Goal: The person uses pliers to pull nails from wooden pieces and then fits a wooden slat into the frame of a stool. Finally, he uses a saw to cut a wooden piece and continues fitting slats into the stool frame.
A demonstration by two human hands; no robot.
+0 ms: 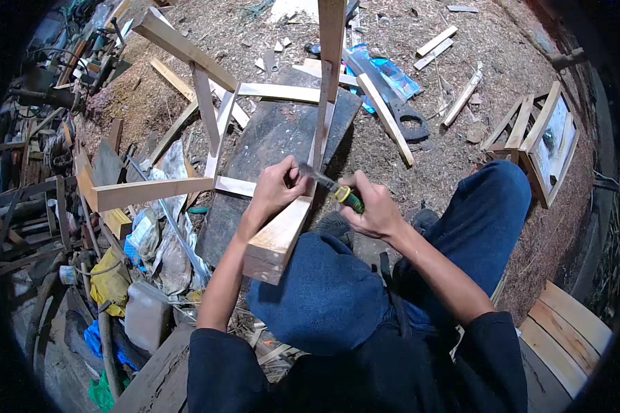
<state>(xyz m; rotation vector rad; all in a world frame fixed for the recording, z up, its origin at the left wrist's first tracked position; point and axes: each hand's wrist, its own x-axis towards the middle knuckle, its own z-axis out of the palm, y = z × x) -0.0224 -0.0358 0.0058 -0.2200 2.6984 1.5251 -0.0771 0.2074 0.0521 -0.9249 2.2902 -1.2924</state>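
From afar, I have the wooden frame (282,224) over the right edge of the dark slab (275,134), my left hand (277,187) curled at its near leg, grip unclear, my right hand (377,210) clasping the bladed tool (342,194), best worked with short, controlled strokes clear of my fingertips.

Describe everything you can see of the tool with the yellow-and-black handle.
The tool has a thick, yellow-green and black handle and a slimmer grey shaft that looks like metal. The right hand grips the handle. The tool slants across a narrow part of the wooden frame, its dark grey far end beside the fingertips of the left hand. That end is too blurred to tell its exact shape or whether it touches the wood.
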